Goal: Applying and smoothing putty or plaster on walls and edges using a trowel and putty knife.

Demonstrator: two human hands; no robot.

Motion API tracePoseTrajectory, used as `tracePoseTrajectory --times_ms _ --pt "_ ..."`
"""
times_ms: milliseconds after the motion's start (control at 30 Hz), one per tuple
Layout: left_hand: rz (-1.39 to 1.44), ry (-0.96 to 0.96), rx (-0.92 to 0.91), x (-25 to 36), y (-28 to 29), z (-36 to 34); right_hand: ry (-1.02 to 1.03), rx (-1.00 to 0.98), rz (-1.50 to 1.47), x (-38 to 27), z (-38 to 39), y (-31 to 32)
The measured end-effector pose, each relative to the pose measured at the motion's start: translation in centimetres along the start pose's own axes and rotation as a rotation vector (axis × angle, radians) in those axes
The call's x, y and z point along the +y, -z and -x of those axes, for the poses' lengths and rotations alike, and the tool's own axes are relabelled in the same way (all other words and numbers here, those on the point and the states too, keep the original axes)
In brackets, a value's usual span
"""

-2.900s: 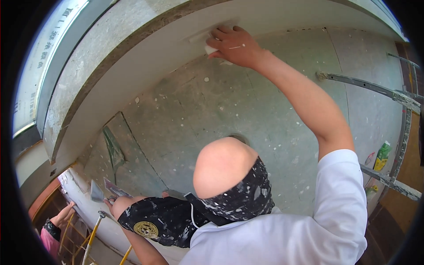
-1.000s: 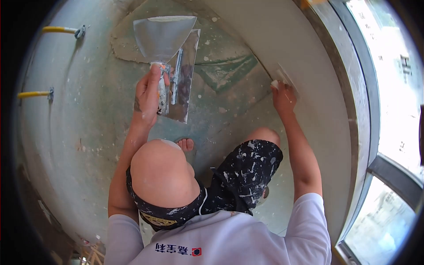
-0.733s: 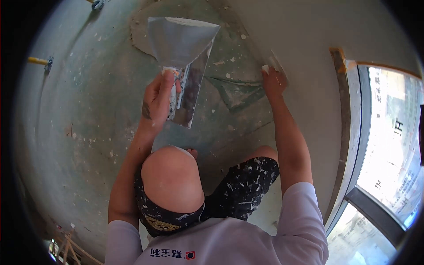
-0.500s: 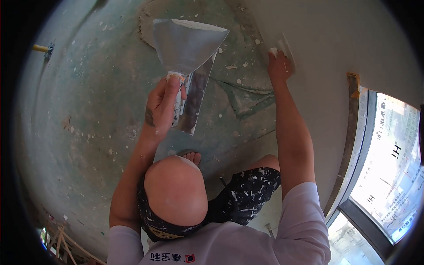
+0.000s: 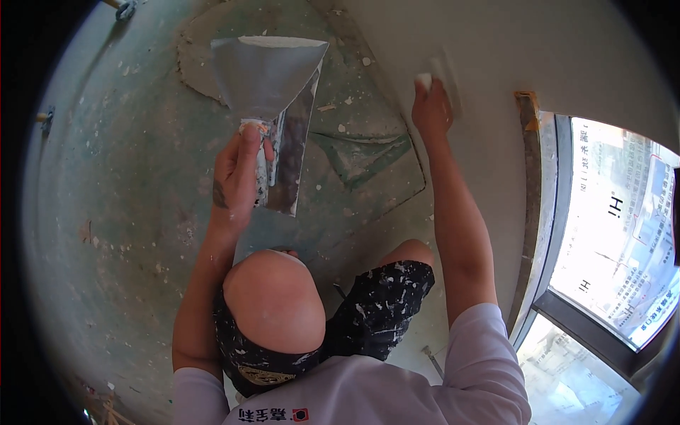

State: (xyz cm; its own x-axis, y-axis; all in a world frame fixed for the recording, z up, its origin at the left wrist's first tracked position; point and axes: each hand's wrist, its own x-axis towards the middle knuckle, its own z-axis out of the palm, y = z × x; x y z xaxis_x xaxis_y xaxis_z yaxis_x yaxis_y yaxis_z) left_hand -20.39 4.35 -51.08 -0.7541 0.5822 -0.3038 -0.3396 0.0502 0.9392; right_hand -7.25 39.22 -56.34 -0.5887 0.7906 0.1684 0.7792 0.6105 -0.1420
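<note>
Left of upper centre, the left hand (image 5: 238,170) wraps round a scraper (image 5: 265,78), a flat trowel (image 5: 287,188) behind it, while at upper right the right hand (image 5: 433,113), curled on a blurred white-handled tool (image 5: 423,80), seems to be smoothing the wall (image 5: 503,64), next needing even pressure.

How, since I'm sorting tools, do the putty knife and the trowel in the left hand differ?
The putty knife flares like a fan; the trowel is a long, narrow rectangle. The putty knife looks pale grey, the trowel darker. The putty knife is in front, partly covering the trowel. Both are in the left hand.
</note>
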Motion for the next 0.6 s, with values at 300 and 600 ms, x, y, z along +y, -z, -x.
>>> tracePoseTrajectory --times_ms 300,600 --pt "0.037 0.030 0.032 1.6 -0.6 1.5 0.017 0.119 -0.025 -0.1 1.0 10.4" --pt "-0.018 -0.058 -0.030 2.5 -1.2 2.6 -0.007 0.153 0.057 0.6 1.4 8.6"
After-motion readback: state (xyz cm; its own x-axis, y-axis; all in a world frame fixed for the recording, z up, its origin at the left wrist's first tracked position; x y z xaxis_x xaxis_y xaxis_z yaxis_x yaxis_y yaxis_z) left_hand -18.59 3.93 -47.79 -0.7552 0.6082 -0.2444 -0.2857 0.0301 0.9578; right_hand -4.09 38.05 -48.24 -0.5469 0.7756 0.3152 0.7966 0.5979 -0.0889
